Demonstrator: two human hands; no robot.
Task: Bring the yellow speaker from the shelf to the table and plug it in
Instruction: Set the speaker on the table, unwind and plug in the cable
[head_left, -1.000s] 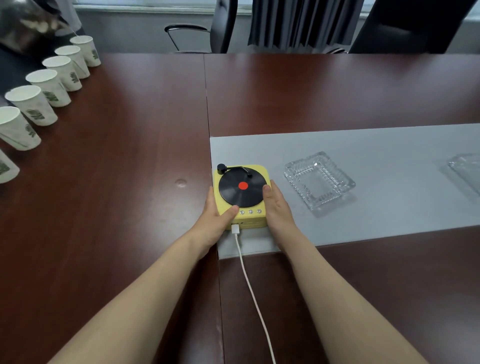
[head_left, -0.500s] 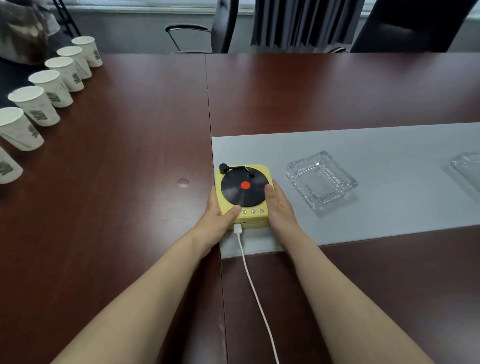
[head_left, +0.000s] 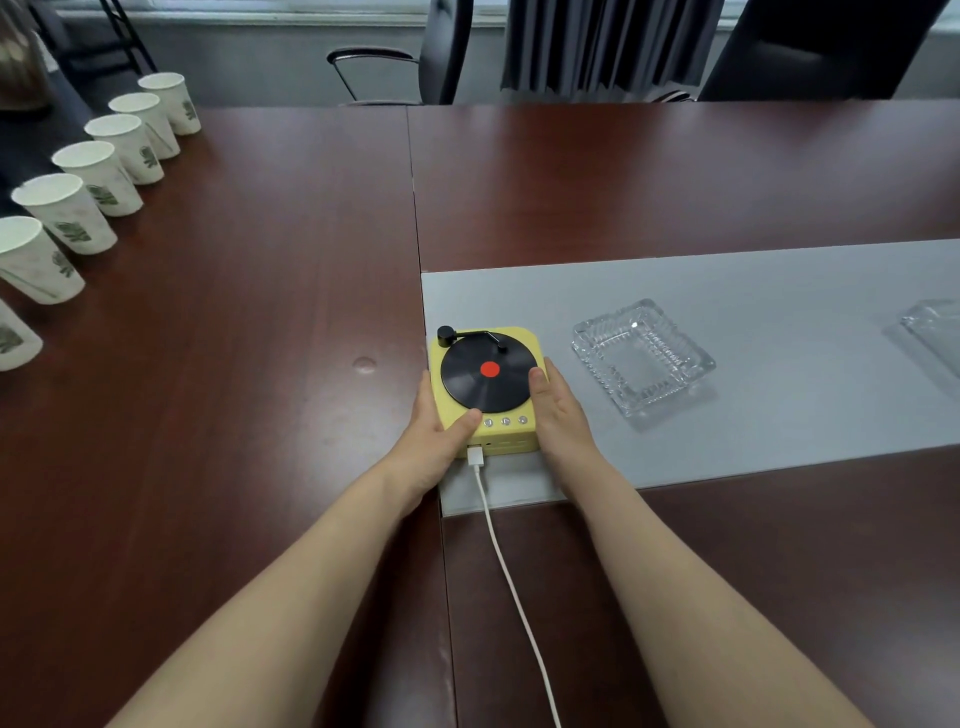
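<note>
The yellow speaker (head_left: 511, 434), shaped like a small record player with a black disc and red centre, sits on the grey mat (head_left: 753, 291) at its left end. My left hand (head_left: 434, 439) grips its left side, thumb on the top near the buttons. Gripping the right side is my right hand (head_left: 558, 410), its thumb on the disc's edge. A white cable (head_left: 511, 582) runs from the bottom of the view, and its plug sits in the speaker's front face.
A glass ashtray (head_left: 641, 356) stands just right of the speaker, a second glass piece (head_left: 935, 332) at the right edge. Several paper cups (head_left: 98, 176) line the dark wooden table (head_left: 260, 312) at far left. Office chairs (head_left: 415, 52) stand behind the table.
Both hands stay on the speaker in the same grip. The view has shifted slightly; nothing else moved.
</note>
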